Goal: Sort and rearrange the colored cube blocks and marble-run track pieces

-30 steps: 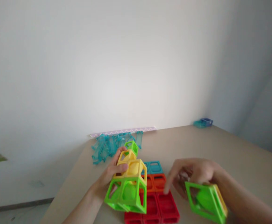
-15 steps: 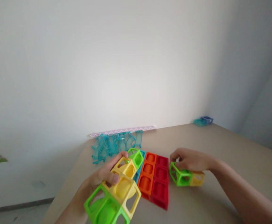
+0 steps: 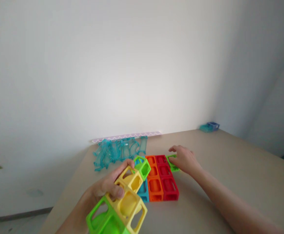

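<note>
My left hand (image 3: 107, 187) grips a joined row of yellow blocks (image 3: 128, 203) with green blocks at both ends, held above the table. Behind it lies a flat assembly of open cube blocks, with blue (image 3: 143, 190), orange (image 3: 155, 185) and red (image 3: 168, 183) columns. At the assembly's far right corner, my right hand (image 3: 184, 159) rests on a green block (image 3: 173, 166) that sits against the red column. Its thumb and fingers are slightly apart, and the palm hides most of what lies beneath.
Clear teal pieces (image 3: 124, 149) are piled at the back left of the table (image 3: 205, 195), before a pink zigzag strip (image 3: 127, 136) along the wall. A teal piece (image 3: 206, 128) and a dark blue block (image 3: 213, 126) sit at the far right corner.
My right hand has moved the green and yellow piece left and back, against the red column. The coloured assembly has turned and now sits straighter. My left hand still holds its row.
</note>
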`<action>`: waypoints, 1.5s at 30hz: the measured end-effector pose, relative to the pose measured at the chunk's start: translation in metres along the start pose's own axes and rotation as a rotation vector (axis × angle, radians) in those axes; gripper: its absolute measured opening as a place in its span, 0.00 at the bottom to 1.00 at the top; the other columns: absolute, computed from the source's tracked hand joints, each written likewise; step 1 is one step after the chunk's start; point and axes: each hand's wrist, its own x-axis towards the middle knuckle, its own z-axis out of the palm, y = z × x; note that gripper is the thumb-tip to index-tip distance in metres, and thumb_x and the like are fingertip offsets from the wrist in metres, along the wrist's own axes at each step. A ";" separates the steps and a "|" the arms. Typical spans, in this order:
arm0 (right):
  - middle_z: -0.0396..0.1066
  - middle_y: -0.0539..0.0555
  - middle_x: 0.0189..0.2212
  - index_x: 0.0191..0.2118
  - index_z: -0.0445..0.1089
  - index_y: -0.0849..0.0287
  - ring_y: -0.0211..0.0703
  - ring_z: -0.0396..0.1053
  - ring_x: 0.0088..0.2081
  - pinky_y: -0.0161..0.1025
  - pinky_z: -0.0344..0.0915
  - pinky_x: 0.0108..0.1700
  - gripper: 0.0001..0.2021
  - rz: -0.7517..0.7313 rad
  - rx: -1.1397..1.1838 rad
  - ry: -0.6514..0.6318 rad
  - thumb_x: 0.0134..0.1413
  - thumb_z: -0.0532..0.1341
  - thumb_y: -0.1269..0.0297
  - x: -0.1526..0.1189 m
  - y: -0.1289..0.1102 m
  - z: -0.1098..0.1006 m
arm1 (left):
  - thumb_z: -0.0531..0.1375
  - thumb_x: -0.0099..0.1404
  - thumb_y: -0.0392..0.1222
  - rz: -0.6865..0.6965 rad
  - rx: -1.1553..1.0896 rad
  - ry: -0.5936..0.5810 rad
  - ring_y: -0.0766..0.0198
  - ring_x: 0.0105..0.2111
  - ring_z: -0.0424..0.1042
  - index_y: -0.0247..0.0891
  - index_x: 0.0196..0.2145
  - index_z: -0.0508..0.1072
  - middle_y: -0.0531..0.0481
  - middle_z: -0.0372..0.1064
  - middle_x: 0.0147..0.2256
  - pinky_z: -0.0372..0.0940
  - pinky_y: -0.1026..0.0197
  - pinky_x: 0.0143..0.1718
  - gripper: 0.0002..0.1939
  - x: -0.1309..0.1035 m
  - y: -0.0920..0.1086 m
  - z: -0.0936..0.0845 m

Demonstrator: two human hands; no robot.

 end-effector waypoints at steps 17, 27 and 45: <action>0.71 0.56 0.42 0.47 0.68 0.59 0.43 0.68 0.41 0.37 0.63 0.43 0.16 -0.039 0.364 0.136 0.54 0.52 0.65 -0.003 -0.025 -0.020 | 0.72 0.41 0.38 -0.033 0.055 0.009 0.67 0.29 0.68 0.45 0.47 0.58 0.53 0.66 0.35 0.61 0.70 0.25 0.38 0.001 0.005 0.002; 0.70 0.52 0.36 0.55 0.57 0.55 0.36 0.67 0.25 0.32 0.62 0.25 0.27 -0.224 1.127 -0.348 0.54 0.60 0.48 -0.087 -0.098 -0.014 | 0.72 0.42 0.35 0.028 0.027 0.022 0.59 0.39 0.71 0.51 0.59 0.52 0.47 0.64 0.47 0.65 0.63 0.35 0.51 0.006 -0.001 0.025; 0.69 0.46 0.25 0.46 0.61 0.55 0.37 0.68 0.23 0.33 0.66 0.24 0.14 -0.174 1.360 -0.367 0.54 0.60 0.61 -0.075 -0.089 -0.006 | 0.71 0.46 0.33 0.043 0.024 0.077 0.61 0.35 0.74 0.60 0.64 0.26 0.43 0.65 0.53 0.66 0.61 0.37 0.66 0.010 0.007 0.049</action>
